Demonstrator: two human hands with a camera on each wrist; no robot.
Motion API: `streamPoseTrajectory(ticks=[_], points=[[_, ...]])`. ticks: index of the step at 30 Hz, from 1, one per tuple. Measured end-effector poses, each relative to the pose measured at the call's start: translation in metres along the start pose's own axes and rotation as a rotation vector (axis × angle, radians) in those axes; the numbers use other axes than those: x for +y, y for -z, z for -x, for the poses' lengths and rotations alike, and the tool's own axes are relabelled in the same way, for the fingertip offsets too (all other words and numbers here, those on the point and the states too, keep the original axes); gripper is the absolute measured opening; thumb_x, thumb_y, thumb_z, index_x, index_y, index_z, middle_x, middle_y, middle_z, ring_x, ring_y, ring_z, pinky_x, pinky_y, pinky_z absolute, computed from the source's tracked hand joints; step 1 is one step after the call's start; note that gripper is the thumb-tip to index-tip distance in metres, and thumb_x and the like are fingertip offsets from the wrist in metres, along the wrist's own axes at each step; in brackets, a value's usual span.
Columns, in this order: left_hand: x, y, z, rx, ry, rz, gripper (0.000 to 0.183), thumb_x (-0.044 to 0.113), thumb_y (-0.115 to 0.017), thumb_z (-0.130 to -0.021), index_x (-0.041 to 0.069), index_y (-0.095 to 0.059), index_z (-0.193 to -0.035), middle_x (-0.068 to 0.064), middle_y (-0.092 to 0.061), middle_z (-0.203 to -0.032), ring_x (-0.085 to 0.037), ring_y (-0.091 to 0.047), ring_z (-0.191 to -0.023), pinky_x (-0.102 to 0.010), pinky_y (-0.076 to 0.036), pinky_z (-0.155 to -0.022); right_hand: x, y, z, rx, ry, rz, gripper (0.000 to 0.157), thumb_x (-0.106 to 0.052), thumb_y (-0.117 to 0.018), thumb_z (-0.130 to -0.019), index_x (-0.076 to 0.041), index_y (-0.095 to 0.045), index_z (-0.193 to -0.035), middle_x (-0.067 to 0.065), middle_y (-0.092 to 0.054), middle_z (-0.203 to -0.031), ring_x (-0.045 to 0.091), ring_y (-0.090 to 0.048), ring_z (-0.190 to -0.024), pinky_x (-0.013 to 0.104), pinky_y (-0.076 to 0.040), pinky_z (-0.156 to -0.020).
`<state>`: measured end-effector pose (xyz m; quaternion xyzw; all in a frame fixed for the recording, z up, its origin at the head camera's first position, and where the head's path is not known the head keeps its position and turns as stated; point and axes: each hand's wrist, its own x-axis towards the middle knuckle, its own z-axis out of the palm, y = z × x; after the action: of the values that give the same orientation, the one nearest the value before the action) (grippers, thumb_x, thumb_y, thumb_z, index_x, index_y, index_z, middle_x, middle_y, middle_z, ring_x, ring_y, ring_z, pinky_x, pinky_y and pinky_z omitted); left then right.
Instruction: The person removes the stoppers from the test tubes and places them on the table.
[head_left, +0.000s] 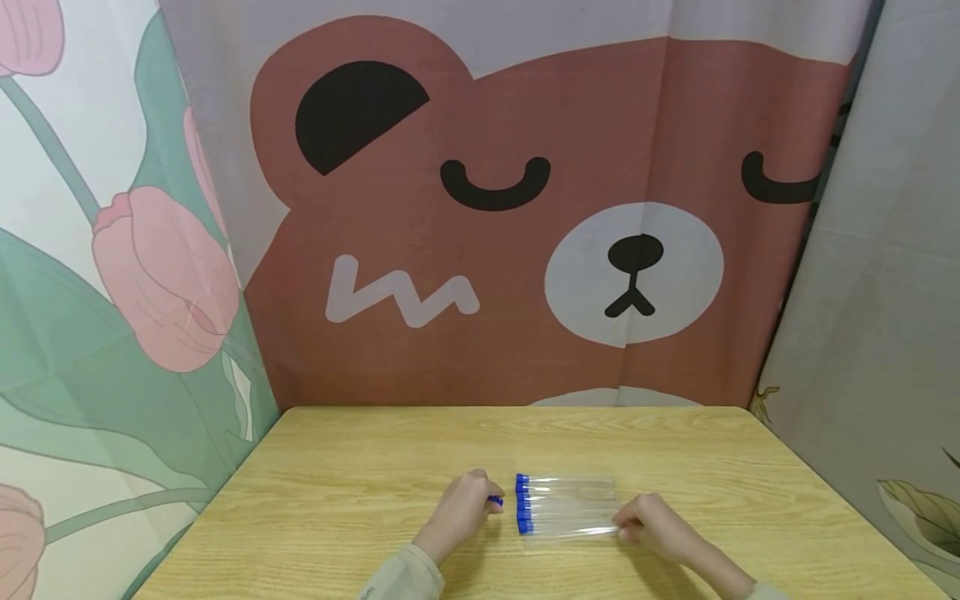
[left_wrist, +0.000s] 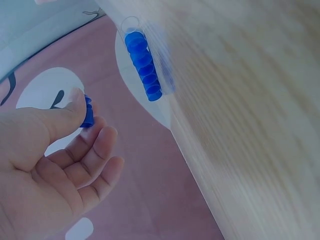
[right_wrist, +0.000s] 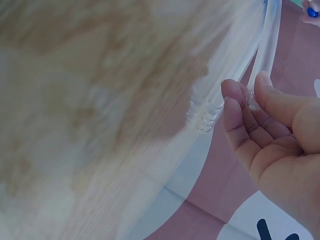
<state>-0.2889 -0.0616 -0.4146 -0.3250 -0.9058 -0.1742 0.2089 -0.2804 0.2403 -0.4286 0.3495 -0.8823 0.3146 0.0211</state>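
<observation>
Several clear tubes (head_left: pixel 568 504) lie side by side on the wooden table (head_left: pixel 360 500), their blue caps (head_left: pixel 522 503) pointing left. My left hand (head_left: pixel 489 498) pinches one loose blue cap (head_left: pixel 496 500) between thumb and fingers, just left of the row. The left wrist view shows that cap (left_wrist: pixel 88 112) at my thumb tip (left_wrist: pixel 75 102), the capped row (left_wrist: pixel 143 65) beyond, and one uncapped tube mouth (left_wrist: pixel 131 22). My right hand (head_left: pixel 621 527) pinches the rounded end of the nearest tube (right_wrist: pixel 263 55) between thumb and fingertips (right_wrist: pixel 231 92).
Printed cloth walls stand round the table: a bear curtain (head_left: pixel 525 233) behind, a tulip curtain (head_left: pixel 112 292) on the left, a grey one (head_left: pixel 877 292) on the right. The table's back edge (head_left: pixel 517 408) lies beyond the tubes.
</observation>
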Motion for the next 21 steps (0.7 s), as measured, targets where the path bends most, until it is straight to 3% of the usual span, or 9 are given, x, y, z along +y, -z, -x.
streamPoseTrajectory(ticks=[6,12,17,21], points=[[-0.0014,-0.0016,0.0007,-0.001,0.003,0.004,0.007,0.013,-0.071,-0.073,0.008,-0.072,-0.079,0.003,-0.055,-0.065,-0.002,-0.046,-0.058,-0.013,-0.041,-0.052,-0.0001,-0.0009,0.0001,-0.012,-0.026,-0.013,0.010,0.006,-0.066,-0.072,-0.002,-0.064,-0.066,-0.006,-0.057,-0.058,-0.003,-0.042,-0.050,0.016,-0.041,-0.046],[-0.0024,-0.0031,0.0006,-0.005,0.002,-0.009,0.006,0.014,-0.071,-0.074,0.009,-0.071,-0.076,0.005,-0.052,-0.062,-0.001,-0.043,-0.056,-0.013,-0.039,-0.051,0.0016,-0.0030,-0.0012,-0.009,-0.008,-0.009,0.016,0.009,-0.066,-0.069,-0.003,-0.062,-0.059,-0.011,-0.049,-0.054,-0.004,-0.035,-0.049,0.015,-0.034,-0.043],[-0.0005,-0.0020,0.0011,-0.011,0.016,-0.012,0.007,0.015,-0.072,-0.073,0.010,-0.072,-0.078,0.005,-0.052,-0.063,-0.001,-0.043,-0.057,-0.014,-0.039,-0.051,0.0011,-0.0035,0.0004,0.002,-0.009,0.036,0.009,0.005,-0.071,-0.066,0.002,-0.068,-0.073,-0.001,-0.062,-0.067,0.001,-0.048,-0.057,0.019,-0.044,-0.049],[0.0017,-0.0008,0.0026,-0.019,0.012,-0.037,0.009,0.016,-0.073,-0.072,0.011,-0.072,-0.080,0.005,-0.053,-0.064,-0.002,-0.046,-0.057,-0.015,-0.040,-0.051,-0.0002,-0.0033,0.0013,0.015,-0.044,0.074,0.013,0.002,-0.073,-0.066,0.004,-0.068,-0.078,-0.002,-0.057,-0.068,0.001,-0.044,-0.058,0.020,-0.042,-0.049]])
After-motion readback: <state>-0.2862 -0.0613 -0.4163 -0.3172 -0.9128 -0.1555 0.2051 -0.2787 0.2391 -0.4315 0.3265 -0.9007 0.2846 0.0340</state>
